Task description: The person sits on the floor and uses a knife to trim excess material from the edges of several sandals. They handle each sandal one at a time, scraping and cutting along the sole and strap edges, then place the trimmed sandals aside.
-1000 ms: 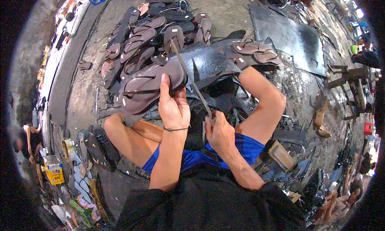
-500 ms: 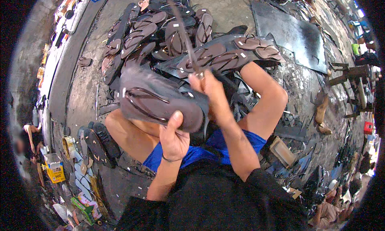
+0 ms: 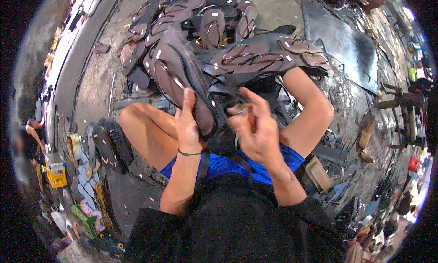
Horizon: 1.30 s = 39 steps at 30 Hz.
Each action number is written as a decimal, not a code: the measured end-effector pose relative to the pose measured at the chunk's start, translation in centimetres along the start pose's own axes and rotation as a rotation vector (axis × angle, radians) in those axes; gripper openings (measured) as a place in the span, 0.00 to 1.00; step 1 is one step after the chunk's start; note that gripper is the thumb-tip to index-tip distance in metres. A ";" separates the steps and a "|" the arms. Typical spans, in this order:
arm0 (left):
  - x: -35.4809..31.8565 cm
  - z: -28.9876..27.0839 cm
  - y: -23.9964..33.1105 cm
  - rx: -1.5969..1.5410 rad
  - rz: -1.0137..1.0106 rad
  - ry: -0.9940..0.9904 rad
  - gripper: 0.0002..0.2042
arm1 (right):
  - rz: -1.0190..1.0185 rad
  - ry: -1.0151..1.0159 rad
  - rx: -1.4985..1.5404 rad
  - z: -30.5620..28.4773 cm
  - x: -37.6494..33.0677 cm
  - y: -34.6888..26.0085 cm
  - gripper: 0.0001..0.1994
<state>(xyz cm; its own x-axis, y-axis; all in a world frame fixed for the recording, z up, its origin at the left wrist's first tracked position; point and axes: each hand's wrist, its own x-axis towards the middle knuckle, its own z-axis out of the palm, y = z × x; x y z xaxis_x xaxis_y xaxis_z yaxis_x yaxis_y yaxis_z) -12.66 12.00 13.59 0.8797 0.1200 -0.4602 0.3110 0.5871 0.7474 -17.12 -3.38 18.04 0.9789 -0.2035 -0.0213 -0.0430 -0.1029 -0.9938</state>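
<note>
Clasped in the left hand (image 3: 188, 121) is a dark brown flip-flop (image 3: 182, 78), fingers wrapped round its near end and the thumb pointing up along the sole, so the sandal tilts up and away to the far left. Its strap side faces right, toward the right hand (image 3: 258, 130). That hand is blurred; its fingers are curled with the forefinger sticking up, and the tips seem to pinch something small at the near edge of the sandal, but what it is I cannot tell. A thin black band sits on the left wrist.

Both hands hover over the person's lap, above blue shorts (image 3: 237, 165), with bare knees spread to left and right. Just beyond the hands lies a heap of dark rubber scraps, and on the far side a row of finished brown flip-flops (image 3: 269, 57) rests on it. More of them are fanned out in a pile (image 3: 191, 16) at the far left on the concrete floor (image 3: 98, 76). A dark sheet (image 3: 342, 44) lies at the far right. Near left, a few sandals (image 3: 107, 146) lie beside the thigh
</note>
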 end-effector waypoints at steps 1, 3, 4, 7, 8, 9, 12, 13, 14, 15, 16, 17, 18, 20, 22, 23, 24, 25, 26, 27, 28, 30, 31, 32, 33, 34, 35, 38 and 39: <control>-0.6 0.7 0.5 -0.078 0.028 0.024 0.23 | -0.182 0.051 -0.180 -1.2 -0.9 1.6 0.18; -0.2 0.5 0.5 -0.204 0.014 0.001 0.24 | -0.209 0.022 -0.373 -4.1 -3.5 2.2 0.16; 0.5 -0.2 0.1 -0.253 -0.037 -0.031 0.25 | -0.221 0.010 -0.479 -5.5 -4.7 2.3 0.15; -0.2 -1.2 0.2 -0.078 0.016 0.164 0.26 | -0.171 -0.124 -0.576 -6.3 -9.3 3.8 0.18; -0.5 -1.3 0.3 -0.090 -0.016 0.151 0.26 | -0.144 -0.143 -0.581 -6.3 -10.3 4.2 0.18; -0.9 -1.3 0.5 -0.102 -0.050 0.136 0.26 | -0.169 -0.150 -0.602 -6.3 -11.1 4.5 0.19; -2.1 -0.4 1.1 -0.122 -0.063 0.110 0.22 | -0.158 -0.105 -0.631 -6.2 -12.0 4.3 0.21; -2.4 -0.3 1.1 -0.187 -0.064 0.084 0.18 | -0.289 -0.050 -0.716 -5.9 -11.7 4.5 0.21; -2.5 -0.4 0.9 -0.219 -0.045 0.056 0.17 | -0.312 -0.036 -0.729 -5.6 -11.2 4.5 0.21; -2.7 -0.5 0.6 -0.250 -0.029 0.031 0.16 | -0.335 -0.021 -0.742 -5.4 -10.7 4.2 0.21; -2.8 -0.8 0.3 -0.239 -0.029 0.046 0.16 | -0.357 -0.005 -0.755 -5.2 -10.3 3.9 0.22; -2.9 -1.1 0.2 -0.229 -0.028 0.062 0.16 | -0.310 -0.053 -0.718 -4.9 -9.9 3.2 0.21; -3.0 -1.5 0.2 -0.219 -0.027 0.079 0.17 | -0.297 -0.071 -0.691 -4.7 -9.7 2.7 0.21; -3.4 -2.0 -0.1 -0.217 -0.003 0.042 0.19 | -0.272 -0.106 -0.639 -4.3 -9.2 2.0 0.20; -3.7 -2.6 -0.8 -0.176 0.005 0.049 0.20 | -0.220 -0.125 -0.622 -3.5 -8.5 1.2 0.16; -3.8 -3.0 -1.0 -0.143 0.011 0.038 0.20 | -0.192 -0.149 -0.592 -3.2 -8.0 0.6 0.15; -3.9 -3.3 -1.3 -0.090 0.031 0.070 0.20 | -0.164 -0.175 -0.563 -2.8 -7.5 0.2 0.14; -4.0 -3.6 -1.5 -0.037 0.052 0.103 0.20 | -0.132 -0.196 -0.542 -2.4 -7.2 -0.1 0.13; -4.0 -3.7 -1.6 0.017 0.070 0.132 0.20 | -0.099 -0.213 -0.523 -2.1 -6.9 -0.3 0.12; -4.3 -3.8 -1.7 0.026 0.084 0.128 0.20 | -0.067 -0.231 -0.504 -1.7 -6.6 -0.3 0.12; -4.6 -4.2 -1.9 0.095 0.090 0.134 0.21 | -0.042 -0.275 -0.500 -1.5 -6.1 -0.1 0.12; -4.8 -5.4 -2.2 0.239 0.103 0.145 0.22 | 0.008 -0.363 -0.486 -0.8 -5.0 0.1 0.12; -4.8 -6.0 -2.0 0.254 0.100 0.121 0.23 | -0.025 -0.388 -0.445 -0.5 -4.3 0.3 0.11; -4.7 -6.7 -1.9 0.231 0.091 0.125 0.23 | -0.026 -0.394 -0.432 -0.4 -4.4 0.3 0.12; -4.6 -7.5 -1.9 0.207 0.083 0.128 0.23 | -0.027 -0.401 -0.419 -0.4 -4.7 0.4 0.12; -4.6 -8.0 -1.8 0.182 0.074 0.131 0.23 | -0.028 -0.407 -0.407 -0.4 -5.0 0.4 0.13; -5.0 -6.5 -1.9 0.172 0.154 0.213 0.21 | 0.019 -0.404 -0.373 -0.8 -5.9 0.4 0.13; -5.5 -4.8 0.7 -0.075 -0.012 0.077 0.19 | 0.130 -0.400 -0.325 -2.4 -7.3 0.2 0.15; -5.7 -4.8 0.7 -0.026 -0.026 0.084 0.18 | 0.140 -0.423 -0.329 -2.6 -7.1 0.6 0.15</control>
<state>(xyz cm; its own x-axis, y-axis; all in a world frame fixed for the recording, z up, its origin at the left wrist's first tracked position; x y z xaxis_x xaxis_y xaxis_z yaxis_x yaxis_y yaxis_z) -19.23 15.54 14.43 0.8376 0.1708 -0.5189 0.3231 0.6111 0.7226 -24.66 -4.48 17.88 0.9512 0.1649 -0.2607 -0.1726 -0.4157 -0.8930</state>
